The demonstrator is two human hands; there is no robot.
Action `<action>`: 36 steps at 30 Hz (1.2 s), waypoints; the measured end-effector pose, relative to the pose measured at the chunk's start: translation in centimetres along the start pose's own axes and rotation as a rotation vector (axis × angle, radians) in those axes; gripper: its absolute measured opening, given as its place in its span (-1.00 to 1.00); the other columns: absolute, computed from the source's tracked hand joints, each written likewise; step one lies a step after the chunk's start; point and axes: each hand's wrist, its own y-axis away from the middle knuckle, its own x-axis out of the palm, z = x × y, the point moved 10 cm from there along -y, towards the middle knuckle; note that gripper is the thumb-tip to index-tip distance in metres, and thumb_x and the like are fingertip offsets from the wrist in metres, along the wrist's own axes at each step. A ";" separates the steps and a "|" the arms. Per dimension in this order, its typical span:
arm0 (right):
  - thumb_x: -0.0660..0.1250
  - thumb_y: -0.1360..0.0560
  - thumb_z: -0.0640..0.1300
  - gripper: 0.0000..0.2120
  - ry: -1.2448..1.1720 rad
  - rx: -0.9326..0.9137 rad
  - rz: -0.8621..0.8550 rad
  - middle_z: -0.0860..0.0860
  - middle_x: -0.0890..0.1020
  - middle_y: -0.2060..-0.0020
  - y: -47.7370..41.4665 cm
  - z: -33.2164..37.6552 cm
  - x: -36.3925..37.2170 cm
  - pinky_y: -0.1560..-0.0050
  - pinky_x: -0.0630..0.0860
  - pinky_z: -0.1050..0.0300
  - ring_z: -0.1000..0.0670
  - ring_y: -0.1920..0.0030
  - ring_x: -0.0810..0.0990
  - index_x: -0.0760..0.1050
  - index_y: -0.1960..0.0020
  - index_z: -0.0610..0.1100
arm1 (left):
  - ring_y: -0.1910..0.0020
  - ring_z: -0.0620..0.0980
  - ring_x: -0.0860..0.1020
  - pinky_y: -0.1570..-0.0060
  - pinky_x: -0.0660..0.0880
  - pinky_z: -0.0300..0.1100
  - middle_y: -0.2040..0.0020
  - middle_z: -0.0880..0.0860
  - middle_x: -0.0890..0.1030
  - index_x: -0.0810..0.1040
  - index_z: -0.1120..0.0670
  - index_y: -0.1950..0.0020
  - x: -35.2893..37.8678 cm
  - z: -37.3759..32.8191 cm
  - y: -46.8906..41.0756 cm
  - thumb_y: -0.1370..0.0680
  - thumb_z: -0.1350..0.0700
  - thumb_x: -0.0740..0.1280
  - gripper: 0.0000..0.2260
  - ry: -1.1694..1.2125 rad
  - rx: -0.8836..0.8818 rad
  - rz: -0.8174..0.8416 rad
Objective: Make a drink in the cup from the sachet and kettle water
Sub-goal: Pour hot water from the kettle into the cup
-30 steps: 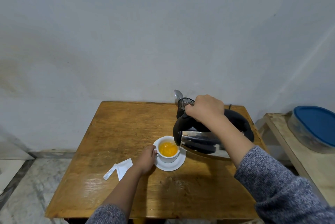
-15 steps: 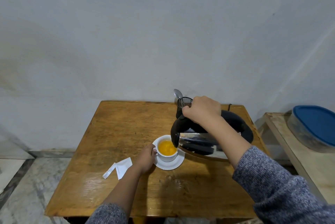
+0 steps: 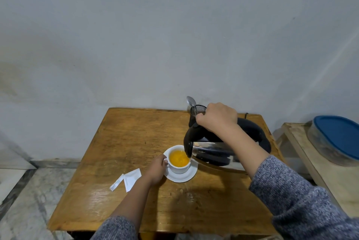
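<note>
A white cup (image 3: pixel 179 167) stands on a white saucer (image 3: pixel 184 176) near the middle of the wooden table (image 3: pixel 126 142). Orange liquid fills much of the cup. My left hand (image 3: pixel 156 169) grips the cup's handle side. My right hand (image 3: pixel 216 117) is closed on the black handle of a steel kettle (image 3: pixel 213 151), which is tilted with its spout over the cup's right rim. The torn white sachet (image 3: pixel 128 179) lies flat on the table left of my left wrist.
Behind the kettle a spoon (image 3: pixel 191 101) stands in a mesh holder (image 3: pixel 198 110) at the table's back edge. A second wooden surface (image 3: pixel 320 177) at the right carries a clear container with a blue lid (image 3: pixel 338 136). Marble floor (image 3: pixel 23 191) lies at the left.
The liquid in the cup has risen a little as the kettle stays tilted over it. Both hands hold their places.
</note>
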 end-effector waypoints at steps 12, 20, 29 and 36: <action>0.21 -0.47 0.05 -0.77 -0.007 -0.001 -0.002 0.02 0.42 0.41 0.0 -0.1 0.1 0.43 0.23 0.21 0.04 0.42 0.37 0.42 0.20 -0.12 | -0.20 0.06 0.47 -0.21 0.41 -0.06 -0.27 0.14 0.51 0.40 0.09 -0.30 0.0 -0.1 0.1 -0.61 0.11 0.09 -0.71 -0.005 -0.008 0.001; 0.20 -0.47 0.05 -0.77 -0.010 0.001 -0.004 0.02 0.41 0.41 0.2 -0.2 0.4 0.44 0.21 0.21 0.05 0.43 0.35 0.41 0.20 -0.11 | -0.07 -0.04 0.44 -0.10 0.38 -0.16 -0.26 0.14 0.52 0.42 0.10 -0.28 0.0 -0.2 -0.1 -0.61 0.12 0.09 -0.73 -0.005 0.003 0.003; 0.19 -0.48 0.05 -0.76 -0.014 -0.002 -0.014 0.02 0.41 0.41 0.1 -0.4 0.4 0.43 0.22 0.20 0.05 0.42 0.35 0.40 0.22 -0.11 | -0.09 -0.03 0.44 -0.12 0.38 -0.15 -0.26 0.14 0.51 0.40 0.11 -0.30 0.1 -0.3 0.1 -0.61 0.13 0.09 -0.72 0.007 0.005 -0.004; 0.18 -0.46 0.09 -0.71 -0.148 0.074 0.023 0.00 0.52 0.37 0.0 -3.6 1.0 0.40 0.28 0.21 -0.01 0.35 0.48 0.38 0.30 -0.10 | -0.09 0.00 0.47 -0.10 0.41 -0.14 -0.23 0.14 0.53 0.44 0.08 -0.25 0.0 -0.2 0.3 -0.61 0.11 0.09 -0.74 -0.007 0.000 -0.009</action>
